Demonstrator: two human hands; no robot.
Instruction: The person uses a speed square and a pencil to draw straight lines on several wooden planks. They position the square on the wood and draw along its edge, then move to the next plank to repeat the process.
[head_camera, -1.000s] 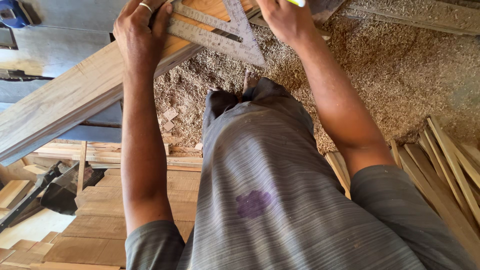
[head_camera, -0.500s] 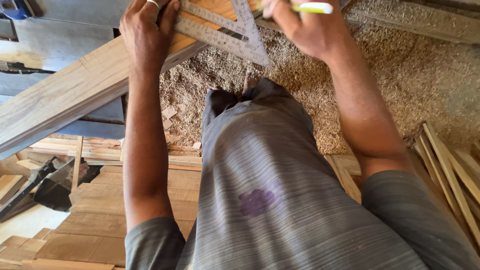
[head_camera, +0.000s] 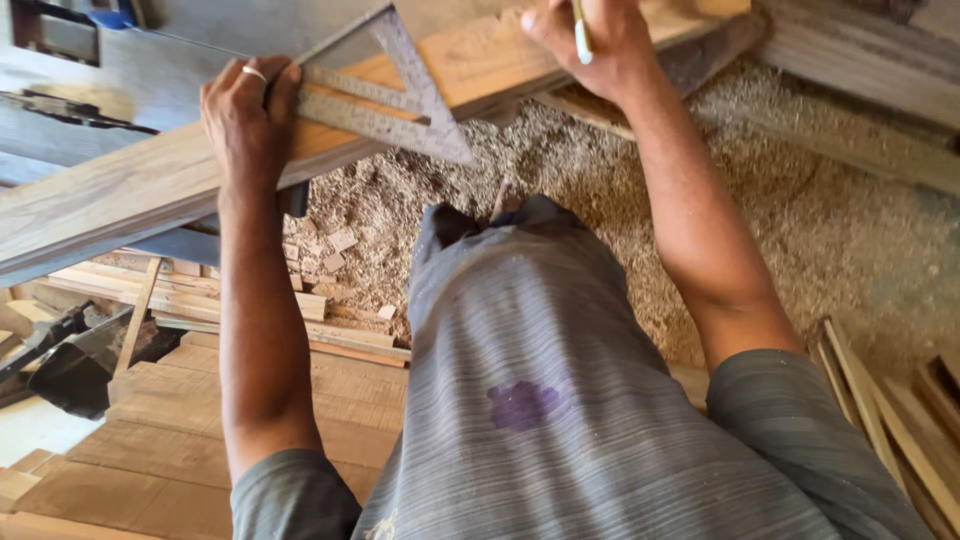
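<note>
Floor (head_camera: 850, 230): covered in sawdust from 12 to 3 o'clock, with small offcuts near centre. Stacked boards (head_camera: 170, 450) occupy the 7 to 9 o'clock area; thin strips (head_camera: 880, 400) lie at 4 o'clock.

Long plank (head_camera: 130, 190): runs diagonally from 9 o'clock up toward 1 o'clock, raised above the floor.

Metal triangular square (head_camera: 385, 100): lies flat on the plank at 11 o'clock, one corner overhanging the near edge.

Left hand (head_camera: 250, 115): at 10 o'clock, closed over the square's left end, pressing it to the plank; a ring shows on one finger.

Right hand (head_camera: 585, 40): at 12 o'clock, well apart from the left, fingers pinched on a white-and-green pencil (head_camera: 579, 32) above the plank. Whether the tip touches the wood cannot be determined.
</note>
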